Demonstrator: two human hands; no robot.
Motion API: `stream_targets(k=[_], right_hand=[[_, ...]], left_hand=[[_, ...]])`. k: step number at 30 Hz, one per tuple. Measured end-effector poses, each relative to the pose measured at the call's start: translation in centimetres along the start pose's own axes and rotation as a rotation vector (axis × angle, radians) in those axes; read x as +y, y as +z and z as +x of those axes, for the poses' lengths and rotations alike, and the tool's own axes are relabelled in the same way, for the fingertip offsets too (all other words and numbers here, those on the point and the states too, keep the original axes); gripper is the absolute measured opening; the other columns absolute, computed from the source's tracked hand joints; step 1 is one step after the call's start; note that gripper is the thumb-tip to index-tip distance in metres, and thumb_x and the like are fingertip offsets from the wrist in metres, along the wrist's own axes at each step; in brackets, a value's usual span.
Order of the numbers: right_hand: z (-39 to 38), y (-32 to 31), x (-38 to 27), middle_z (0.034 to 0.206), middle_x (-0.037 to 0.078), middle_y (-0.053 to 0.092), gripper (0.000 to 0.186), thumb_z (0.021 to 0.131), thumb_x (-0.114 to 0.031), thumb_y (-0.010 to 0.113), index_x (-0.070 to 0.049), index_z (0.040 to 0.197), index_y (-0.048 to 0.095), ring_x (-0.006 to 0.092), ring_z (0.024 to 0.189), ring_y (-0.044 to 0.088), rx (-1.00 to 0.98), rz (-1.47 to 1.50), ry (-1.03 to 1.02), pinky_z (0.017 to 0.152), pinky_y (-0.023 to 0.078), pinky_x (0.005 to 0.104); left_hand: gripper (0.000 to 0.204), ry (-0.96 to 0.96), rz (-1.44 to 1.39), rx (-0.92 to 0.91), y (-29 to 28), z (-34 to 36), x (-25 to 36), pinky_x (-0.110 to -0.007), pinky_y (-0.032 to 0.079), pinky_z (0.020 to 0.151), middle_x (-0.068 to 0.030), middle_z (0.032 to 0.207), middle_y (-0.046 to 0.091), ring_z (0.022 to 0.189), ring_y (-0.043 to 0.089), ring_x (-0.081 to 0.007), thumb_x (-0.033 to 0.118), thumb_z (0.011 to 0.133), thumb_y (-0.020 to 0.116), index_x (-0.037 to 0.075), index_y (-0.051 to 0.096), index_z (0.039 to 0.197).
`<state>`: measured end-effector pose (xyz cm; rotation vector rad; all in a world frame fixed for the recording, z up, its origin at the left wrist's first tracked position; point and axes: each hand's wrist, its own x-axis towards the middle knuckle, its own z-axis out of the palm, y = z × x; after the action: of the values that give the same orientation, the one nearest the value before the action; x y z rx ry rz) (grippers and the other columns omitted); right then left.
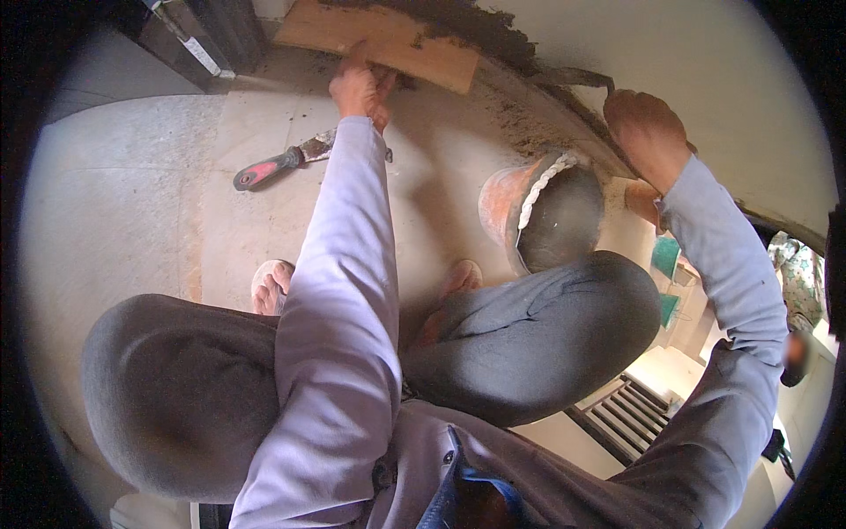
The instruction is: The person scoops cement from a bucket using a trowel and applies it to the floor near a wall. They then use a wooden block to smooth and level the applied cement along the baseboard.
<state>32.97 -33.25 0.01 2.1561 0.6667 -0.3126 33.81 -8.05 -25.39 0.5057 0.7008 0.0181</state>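
At the far side, my left hand (359,93) grips the near edge of a long tan board or tile strip (397,42), one finger stretched over its face and the others curled at its edge. Dark wet mortar (485,31) lies along the wall beside the strip. To the right, my right hand (648,130) is wrapped round the handle of a trowel (573,78), its blade close to the wall and partly hidden. A scraper (273,167) with a red and black handle lies on the floor left of my left forearm, its blade smeared with mortar.
An orange bucket (502,212) with a white rope on its rim leans near my right knee. Mortar crumbs (538,132) lie along the wall's foot. A dark frame (185,44) stands at the far left. Slatted metalwork (626,414) and another person (797,291) appear at the right.
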Motion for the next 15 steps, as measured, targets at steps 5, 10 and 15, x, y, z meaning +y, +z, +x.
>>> stream_targets(k=[5,10,15], right_hand=[[0.4,-2.4,-0.6,0.079,0.02,0.065,0.018,0.08,-0.014,0.052,-0.002,0.086,0.064,0.0372,0.076,0.065,0.257,0.096,-0.078,0.063,0.053,0.0476],[0.0,-0.9,1.2,0.082,0.015,0.063,0.012,0.084,-0.014,0.053,-0.004,0.086,0.059,0.0346,0.076,0.063,0.073,-0.032,-0.085,0.065,0.051,0.0436],[-0.4,-0.3,1.3,0.08,0.014,0.063,0.013,0.08,-0.015,0.057,-0.004,0.087,0.061,0.0328,0.079,0.063,0.138,0.033,-0.033,0.067,0.051,0.0431]], left_hand=[[0.044,-0.001,-0.102,-0.006,-0.3,0.5,0.6,-0.042,0.051,0.083,-0.0063,0.117,0.057,0.102,0.057,-0.0225,0.029,0.084,0.066,0.011,0.052,0.122],[0.044,0.01,-0.056,-0.005,0.1,0.0,1.1,-0.043,0.051,0.084,-0.0059,0.12,0.055,0.103,0.055,-0.022,0.028,0.085,0.065,0.012,0.052,0.124],[0.045,0.082,0.026,-0.068,-0.6,0.9,0.9,-0.041,0.053,0.081,-0.0076,0.118,0.056,0.102,0.057,-0.0239,0.026,0.081,0.068,0.01,0.052,0.121]])
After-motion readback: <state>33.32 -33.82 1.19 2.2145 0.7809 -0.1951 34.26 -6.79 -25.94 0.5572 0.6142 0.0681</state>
